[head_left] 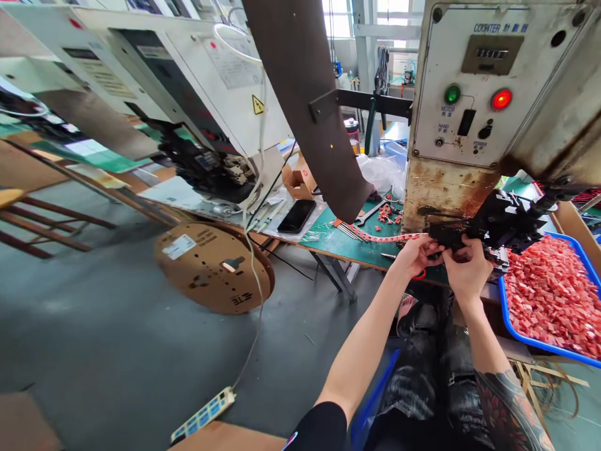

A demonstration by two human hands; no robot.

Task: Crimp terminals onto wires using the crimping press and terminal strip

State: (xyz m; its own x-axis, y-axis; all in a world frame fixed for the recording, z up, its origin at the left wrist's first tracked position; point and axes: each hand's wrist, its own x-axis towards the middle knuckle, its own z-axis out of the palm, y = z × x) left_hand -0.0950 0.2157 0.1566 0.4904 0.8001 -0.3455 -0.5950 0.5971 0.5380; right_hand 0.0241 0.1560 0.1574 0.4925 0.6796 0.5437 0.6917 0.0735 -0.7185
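My left hand [416,252] pinched red terminal strip [385,237], long axis running left across worktop [338,241]. Right hand [464,269] fingers clenched on black applicator [498,225], nearer machine; strip's end between both hands.

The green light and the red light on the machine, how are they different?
The green light sits left and looks dim; the red light sits right and glows brightly. The green light looks slightly smaller than the red light. Both are round, on the white control panel under the counter.
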